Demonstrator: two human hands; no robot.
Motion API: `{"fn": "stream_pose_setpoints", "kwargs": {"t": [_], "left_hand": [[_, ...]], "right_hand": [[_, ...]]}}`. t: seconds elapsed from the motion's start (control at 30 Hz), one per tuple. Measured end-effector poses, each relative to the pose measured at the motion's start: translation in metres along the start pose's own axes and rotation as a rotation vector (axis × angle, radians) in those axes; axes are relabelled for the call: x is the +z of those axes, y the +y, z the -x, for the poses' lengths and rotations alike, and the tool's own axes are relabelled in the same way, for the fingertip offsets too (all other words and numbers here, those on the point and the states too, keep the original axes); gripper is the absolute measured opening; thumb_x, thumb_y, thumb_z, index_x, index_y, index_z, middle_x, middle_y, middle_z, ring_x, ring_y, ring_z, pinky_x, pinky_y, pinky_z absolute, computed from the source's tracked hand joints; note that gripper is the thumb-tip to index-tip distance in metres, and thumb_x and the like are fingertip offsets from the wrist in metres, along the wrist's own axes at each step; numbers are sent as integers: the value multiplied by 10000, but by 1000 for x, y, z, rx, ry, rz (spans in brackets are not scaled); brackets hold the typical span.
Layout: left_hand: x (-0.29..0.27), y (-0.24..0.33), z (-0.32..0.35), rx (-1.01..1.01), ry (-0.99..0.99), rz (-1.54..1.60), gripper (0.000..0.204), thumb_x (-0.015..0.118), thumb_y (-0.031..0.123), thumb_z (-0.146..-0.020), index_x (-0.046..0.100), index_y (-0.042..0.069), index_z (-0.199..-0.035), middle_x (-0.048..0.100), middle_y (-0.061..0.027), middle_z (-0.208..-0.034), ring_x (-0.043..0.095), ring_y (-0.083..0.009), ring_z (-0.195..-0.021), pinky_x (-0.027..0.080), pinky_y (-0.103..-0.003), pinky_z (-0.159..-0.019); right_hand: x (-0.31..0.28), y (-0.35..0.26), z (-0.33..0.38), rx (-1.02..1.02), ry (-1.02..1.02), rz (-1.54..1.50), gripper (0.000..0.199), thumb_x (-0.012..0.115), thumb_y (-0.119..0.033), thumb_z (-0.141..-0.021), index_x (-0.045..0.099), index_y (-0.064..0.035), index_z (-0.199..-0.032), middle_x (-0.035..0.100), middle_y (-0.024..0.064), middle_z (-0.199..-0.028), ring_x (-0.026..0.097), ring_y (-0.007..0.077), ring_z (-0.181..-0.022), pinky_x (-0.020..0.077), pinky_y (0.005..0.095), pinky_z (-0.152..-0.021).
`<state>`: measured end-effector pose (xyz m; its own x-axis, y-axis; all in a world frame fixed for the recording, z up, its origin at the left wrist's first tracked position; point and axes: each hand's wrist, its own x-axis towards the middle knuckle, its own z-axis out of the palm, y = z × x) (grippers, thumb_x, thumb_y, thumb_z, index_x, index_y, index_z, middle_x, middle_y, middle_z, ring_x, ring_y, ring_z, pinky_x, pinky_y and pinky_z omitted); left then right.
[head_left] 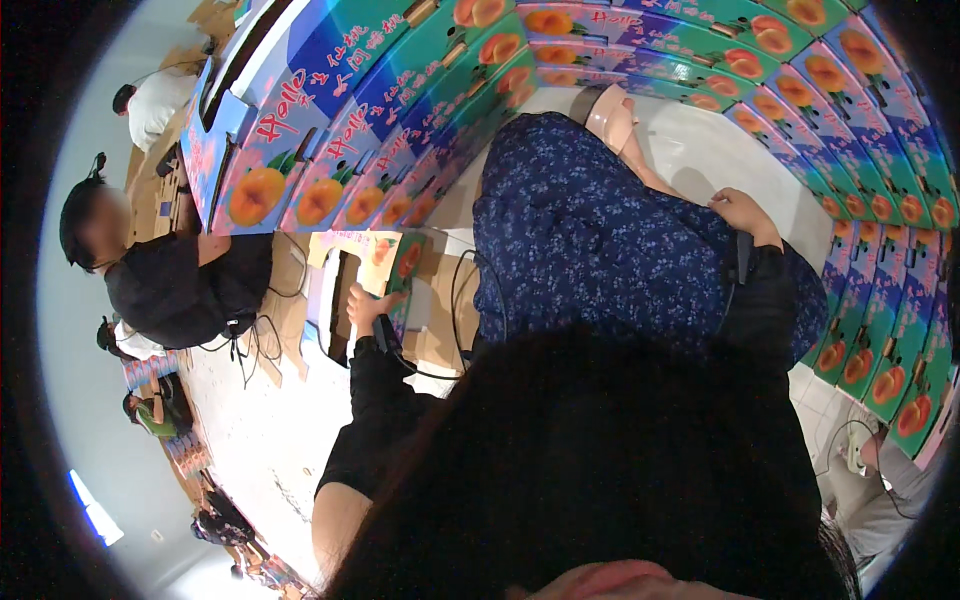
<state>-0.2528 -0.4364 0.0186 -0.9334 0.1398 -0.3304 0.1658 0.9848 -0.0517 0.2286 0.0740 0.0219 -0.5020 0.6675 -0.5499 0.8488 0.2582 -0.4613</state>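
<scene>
A printed fruit carton (408,262) with peach pictures stands low at my left, a dark opening in its top. My left hand (368,306) grips its side wall, thumb on one side and fingers on the other. Over the patterned dark-blue cloth on my lap (600,230), my right hand (745,213) has its fingers curled in; whether anything is inside them is hidden. Both forearms wear black sleeves, and dark straps sit at the wrists.
Tall stacks of the same cartons rise at the left (330,130), ahead (640,50) and at the right (890,300). A black cable (456,300) loops beside my left arm. A person in black (190,285) sits at the left; others are farther off. Grey-clothed legs (890,500) show lower right.
</scene>
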Motion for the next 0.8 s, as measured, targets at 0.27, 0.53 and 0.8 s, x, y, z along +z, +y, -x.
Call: {"fn": "stream_pose_setpoints", "kwargs": {"t": [0.27,0.53,0.8], "left_hand": [[2,3,0,-20,51,41,1162,814,628,-382,341,25,-1255,449,-217,-1242,404,-385,-1200,353,-464,-980],[9,-3,-4,40,79,21,1142,800,659,-385,358,32,-1230,448,-209,-1224,403,-381,-1188,342,-467,-977],[14,-8,-4,27,95,-35,1177,780,692,-403,317,40,-1266,421,-212,-1255,392,-391,-1200,345,-476,-977]], "right_hand": [[5,-4,-5,23,23,19,362,620,-303,-808,632,-26,-1042,650,168,-1002,604,269,-940,451,333,-835],[5,-7,-2,49,6,17,375,615,-298,-805,631,-26,-1063,645,177,-1037,599,285,-982,445,341,-866],[3,-12,-4,46,-25,28,385,614,-295,-803,630,-10,-1061,646,181,-1038,603,291,-986,445,342,-873]]}}
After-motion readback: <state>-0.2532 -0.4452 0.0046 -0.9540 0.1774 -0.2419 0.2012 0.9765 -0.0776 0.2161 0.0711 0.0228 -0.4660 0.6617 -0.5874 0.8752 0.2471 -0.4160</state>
